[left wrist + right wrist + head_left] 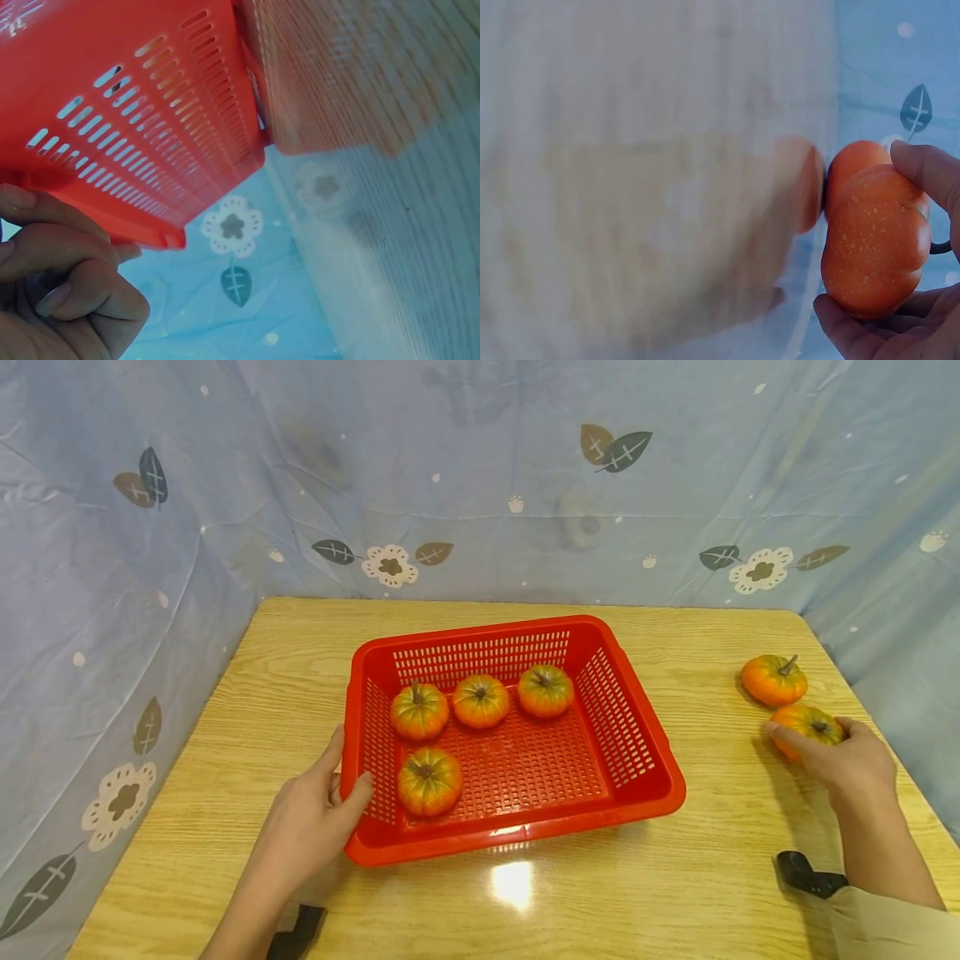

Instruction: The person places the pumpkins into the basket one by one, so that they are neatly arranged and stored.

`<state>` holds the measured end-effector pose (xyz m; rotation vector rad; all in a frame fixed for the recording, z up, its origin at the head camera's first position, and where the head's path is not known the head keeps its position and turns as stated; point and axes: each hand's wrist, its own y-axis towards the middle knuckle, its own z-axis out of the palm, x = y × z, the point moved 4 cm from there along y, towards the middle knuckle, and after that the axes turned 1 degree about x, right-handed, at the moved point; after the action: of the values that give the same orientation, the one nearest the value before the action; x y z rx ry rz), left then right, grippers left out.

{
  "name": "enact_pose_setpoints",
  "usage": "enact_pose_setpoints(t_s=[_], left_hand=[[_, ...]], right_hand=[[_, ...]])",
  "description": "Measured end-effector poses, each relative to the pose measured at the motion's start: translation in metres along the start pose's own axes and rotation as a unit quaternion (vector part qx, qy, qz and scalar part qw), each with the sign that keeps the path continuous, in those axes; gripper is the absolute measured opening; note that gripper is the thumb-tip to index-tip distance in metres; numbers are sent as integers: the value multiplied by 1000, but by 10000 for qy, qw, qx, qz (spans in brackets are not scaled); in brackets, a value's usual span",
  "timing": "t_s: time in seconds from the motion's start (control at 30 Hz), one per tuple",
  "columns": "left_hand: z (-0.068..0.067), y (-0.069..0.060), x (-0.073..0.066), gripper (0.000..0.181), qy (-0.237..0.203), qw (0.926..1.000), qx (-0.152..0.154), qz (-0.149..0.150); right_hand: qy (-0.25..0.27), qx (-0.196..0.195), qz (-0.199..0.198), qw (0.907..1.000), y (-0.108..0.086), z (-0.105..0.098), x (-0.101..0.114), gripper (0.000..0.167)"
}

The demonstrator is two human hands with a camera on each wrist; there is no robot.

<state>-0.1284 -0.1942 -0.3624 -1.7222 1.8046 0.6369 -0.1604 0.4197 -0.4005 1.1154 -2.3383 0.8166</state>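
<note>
A red plastic basket [450, 842] with slotted walls sits at an angle on the table. My left hand [307, 814] grips its left rim, thumb over the top; the left wrist view shows curled fingers [97, 300] by the outer basket wall [45, 97]. Inside lie several small orange-green pumpkins, among them a front-left pumpkin [429, 783] and a back-right pumpkin [545, 691]. To the right, my right hand [858, 764] holds another pumpkin [806, 727] between thumb and fingers, its ribbed underside [874, 240] toward the wrist camera. Whether it touches the table is unclear.
Just behind the held pumpkin, a loose pumpkin [772, 681] lies near the right edge of the wooden table [712, 877]. Blue patterned cloth [480, 468] hangs behind the table and along both sides. Black wrist straps show at both forearms.
</note>
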Motion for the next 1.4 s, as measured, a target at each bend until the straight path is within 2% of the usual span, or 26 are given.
enact_pose_setpoints(t_s=[0.3,0.53,0.73,0.93,1.13,1.4], left_hand=[[0,1,0,74,5,10000,-11,40],[0,1,-1,74,62,9999,-62,59],[1,0,0,74,39,10000,-48,43],[0,0,-1,74,64,9999,-76,53],[0,0,0,74,48,10000,-55,2],[0,0,-1,74,26,10000,-49,39]], right_hand=[[333,133,-318,9989,-4,-4,26,112],[253,106,-820,9963,-11,-1,69,114],[315,145,-1298,9909,-24,6,107,112],[369,308,-1922,9802,-38,18,143,102],[-40,485,-2515,9666,-53,28,179,102],[-162,1035,-3120,9443,-74,47,221,101]])
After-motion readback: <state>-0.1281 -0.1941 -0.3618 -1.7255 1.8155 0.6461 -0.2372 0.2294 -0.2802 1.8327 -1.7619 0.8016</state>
